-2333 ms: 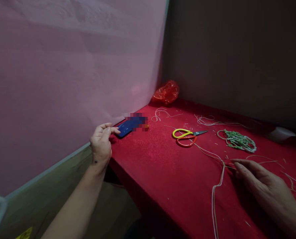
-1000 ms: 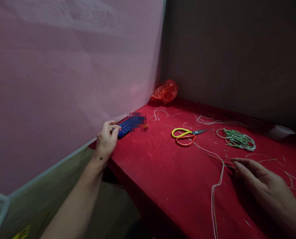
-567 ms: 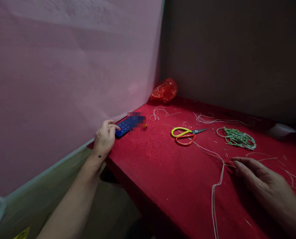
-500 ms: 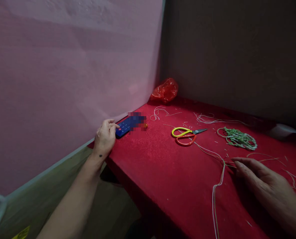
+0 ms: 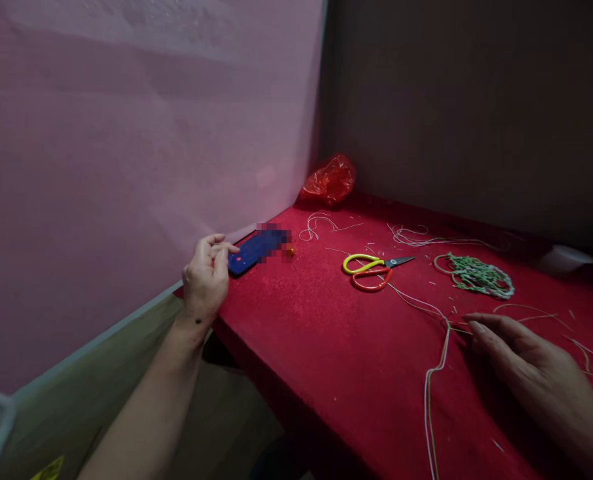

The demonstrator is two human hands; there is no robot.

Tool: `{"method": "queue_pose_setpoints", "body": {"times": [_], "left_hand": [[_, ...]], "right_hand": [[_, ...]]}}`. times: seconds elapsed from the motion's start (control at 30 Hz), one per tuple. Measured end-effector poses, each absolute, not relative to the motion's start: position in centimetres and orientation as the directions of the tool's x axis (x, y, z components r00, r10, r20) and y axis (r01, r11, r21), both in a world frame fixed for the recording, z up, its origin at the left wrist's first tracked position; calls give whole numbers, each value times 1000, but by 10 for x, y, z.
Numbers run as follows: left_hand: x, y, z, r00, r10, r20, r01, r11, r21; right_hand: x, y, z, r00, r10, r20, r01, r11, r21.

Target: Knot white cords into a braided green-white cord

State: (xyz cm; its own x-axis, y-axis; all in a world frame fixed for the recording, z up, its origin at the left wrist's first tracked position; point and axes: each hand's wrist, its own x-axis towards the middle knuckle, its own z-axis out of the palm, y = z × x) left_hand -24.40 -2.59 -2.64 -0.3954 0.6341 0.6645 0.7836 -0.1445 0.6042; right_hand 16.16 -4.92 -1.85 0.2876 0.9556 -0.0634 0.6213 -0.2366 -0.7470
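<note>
My left hand (image 5: 205,279) is at the table's left edge, holding nothing, its fingers loosely apart. One fingertip hovers over or touches the near end of a phone (image 5: 251,255) with a lit blue screen and a red dot; which of the two I cannot tell. My right hand (image 5: 529,363) pinches the end of a thin cord (image 5: 459,329) between thumb and forefinger. That cord joins a knot in pale strands (image 5: 429,400) that run down toward me. Scissors (image 5: 371,272) with one yellow and one red handle lie beyond, across the strands' far end.
A green and white knotted cord bundle (image 5: 479,275) lies on the red table (image 5: 296,340) at right. Loose threads (image 5: 426,241) and clippings are scattered about. A crumpled red plastic bag (image 5: 330,180) sits in the far corner by the pink wall (image 5: 151,167). A white container (image 5: 566,259) stands at far right.
The keypad marks on the phone's screen are gone, leaving plain blue with the red dot. My left hand's fingers have lifted slightly. My right hand keeps its pinch in the same place.
</note>
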Motion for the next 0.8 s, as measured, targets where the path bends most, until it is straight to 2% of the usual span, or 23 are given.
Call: {"method": "queue_pose_setpoints", "body": {"times": [0.27,0.4,0.47,0.57,0.63,0.73,0.8], "left_hand": [[-222,-37,-31,-443,637,631,677,-223,701],[-204,-48,-34,-454,724,520,586,-196,786],[-193,-54,-32,-400,800,447,550,-180,815],[-173,-61,-19,-223,903,366,535,-201,821],[-154,-63,-2,-71,928,366,545,-272,793],[-116,-63,30,281,870,406,567,-492,661],[-87,-59,47,547,766,339,547,-633,548]], "right_hand": [[161,-50,-18,271,961,-57,606,-216,-766],[165,-49,-23,259,964,-61,607,-211,-766],[165,-48,-24,253,966,-58,605,-205,-769],[164,-48,-24,236,971,-43,603,-181,-777],[162,-48,-22,221,974,-43,589,-169,-790],[163,-49,-23,205,977,-58,543,-163,-824],[165,-48,-25,195,979,-52,506,-146,-850]]}}
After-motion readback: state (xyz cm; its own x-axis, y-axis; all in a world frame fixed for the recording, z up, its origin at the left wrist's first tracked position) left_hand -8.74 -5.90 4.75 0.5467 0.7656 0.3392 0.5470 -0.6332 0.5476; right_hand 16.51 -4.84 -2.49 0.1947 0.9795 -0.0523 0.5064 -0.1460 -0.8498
